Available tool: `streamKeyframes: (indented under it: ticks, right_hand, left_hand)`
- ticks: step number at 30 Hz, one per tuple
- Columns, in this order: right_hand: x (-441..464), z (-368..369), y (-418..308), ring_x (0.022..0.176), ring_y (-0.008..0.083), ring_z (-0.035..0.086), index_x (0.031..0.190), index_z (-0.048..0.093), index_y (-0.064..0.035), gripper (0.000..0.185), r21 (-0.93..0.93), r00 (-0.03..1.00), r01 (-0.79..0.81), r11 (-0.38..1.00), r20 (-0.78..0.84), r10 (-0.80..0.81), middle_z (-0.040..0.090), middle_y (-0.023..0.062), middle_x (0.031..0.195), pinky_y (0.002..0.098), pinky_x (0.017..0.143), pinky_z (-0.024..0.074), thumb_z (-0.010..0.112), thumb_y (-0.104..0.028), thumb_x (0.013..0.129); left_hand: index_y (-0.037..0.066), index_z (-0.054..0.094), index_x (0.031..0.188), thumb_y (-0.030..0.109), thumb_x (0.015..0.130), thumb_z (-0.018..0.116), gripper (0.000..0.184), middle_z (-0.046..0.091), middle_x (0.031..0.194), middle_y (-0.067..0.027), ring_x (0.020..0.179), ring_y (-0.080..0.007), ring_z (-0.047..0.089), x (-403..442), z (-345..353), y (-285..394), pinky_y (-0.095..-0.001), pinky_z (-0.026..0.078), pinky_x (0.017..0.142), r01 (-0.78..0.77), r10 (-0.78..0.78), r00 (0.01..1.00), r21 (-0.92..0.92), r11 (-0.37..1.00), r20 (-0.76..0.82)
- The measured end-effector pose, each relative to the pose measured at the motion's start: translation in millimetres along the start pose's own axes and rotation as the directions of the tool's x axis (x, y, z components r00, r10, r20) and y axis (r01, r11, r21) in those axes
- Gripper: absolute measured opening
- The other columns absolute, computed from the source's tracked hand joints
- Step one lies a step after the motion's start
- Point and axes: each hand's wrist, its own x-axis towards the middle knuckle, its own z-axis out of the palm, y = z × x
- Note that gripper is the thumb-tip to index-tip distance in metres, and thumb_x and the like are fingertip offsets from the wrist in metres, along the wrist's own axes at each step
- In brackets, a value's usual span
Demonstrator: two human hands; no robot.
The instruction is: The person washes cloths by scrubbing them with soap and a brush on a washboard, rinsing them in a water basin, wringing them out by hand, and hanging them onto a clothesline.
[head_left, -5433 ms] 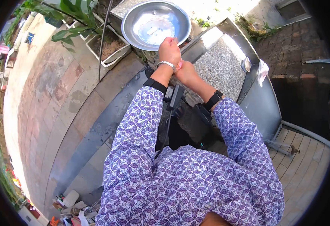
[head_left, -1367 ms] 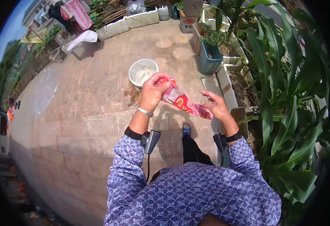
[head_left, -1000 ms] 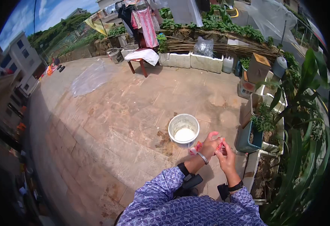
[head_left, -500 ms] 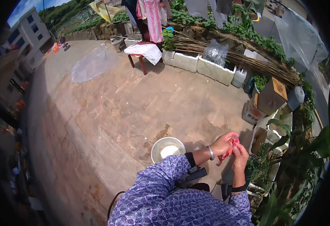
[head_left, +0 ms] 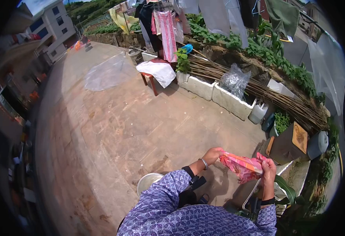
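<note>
A pink and red patterned cloth is stretched out between my two hands, above the paved ground. My left hand is closed on its left end, a silver bangle at the wrist. At the other end, my right hand grips the bunched cloth with its fingers folded round it. The middle of the cloth hangs slightly in loose folds. Below and left of my hands, a white bucket stands on the ground, partly covered by my left sleeve.
A red stool with a white cloth stands ahead, below hanging laundry. White planters, a bundle of sticks, a plastic jug and a box line the right. Plastic sheeting lies on the paving.
The cloth, bunched between my hands half a second ago, is now spread out, and my hands are farther apart. The view has turned right, toward the laundry and planters.
</note>
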Motion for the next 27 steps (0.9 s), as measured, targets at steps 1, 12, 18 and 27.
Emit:
streamKeyframes:
  ticks: [1,12,18,27]
  right_hand:
    - [20,-13,2,0.071,0.0062,0.054,0.091,0.060,-0.0035,0.005,-0.115,0.999,-0.016,0.993,0.033,0.019,0.061,-0.0004,0.080,0.0206,0.067,0.0440,0.057,-0.008,0.091]
    - [82,-8,-199,0.084,0.0169,0.056,0.098,0.058,0.0020,0.015,-0.513,0.128,0.784,0.351,-0.419,-0.899,0.062,0.0084,0.092,0.0285,0.082,0.0449,0.052,-0.011,0.093]
    - [128,-91,109,0.060,0.0098,0.052,0.078,0.059,-0.0045,0.011,-0.651,0.951,-0.270,0.710,-0.067,0.301,0.056,0.0007,0.063,0.0252,0.059,0.0451,0.059,-0.008,0.089]
    - [261,-77,-40,0.067,0.0089,0.045,0.075,0.057,-0.0015,0.013,-0.585,0.956,0.062,0.809,-0.198,-0.217,0.052,-0.0010,0.070,0.0237,0.064,0.0388,0.060,-0.005,0.087]
  left_hand:
    - [0.004,0.063,0.089,0.016,0.087,0.058,0.012,0.063,0.080,-0.0032,0.082,-0.0141,0.059,14,5,3,-0.0303,0.046,0.078,-0.005,0.005,1.000,0.000,1.000,-0.009]
    - [0.006,0.058,0.083,0.008,0.069,0.058,0.014,0.057,0.090,-0.0067,0.095,-0.0269,0.054,126,94,337,-0.0465,0.036,0.087,-0.829,0.922,0.069,0.537,-0.160,0.381]
    - [0.010,0.069,0.086,0.015,0.076,0.061,0.014,0.069,0.096,-0.0090,0.090,-0.0275,0.064,236,-40,-1,-0.0372,0.047,0.082,-0.441,-0.368,0.691,0.767,0.466,0.622]
    - [0.009,0.059,0.105,0.020,0.082,0.061,0.026,0.064,0.087,-0.0177,0.082,-0.0354,0.062,337,-8,118,-0.0399,0.047,0.069,-0.403,0.109,0.869,0.563,0.722,0.482]
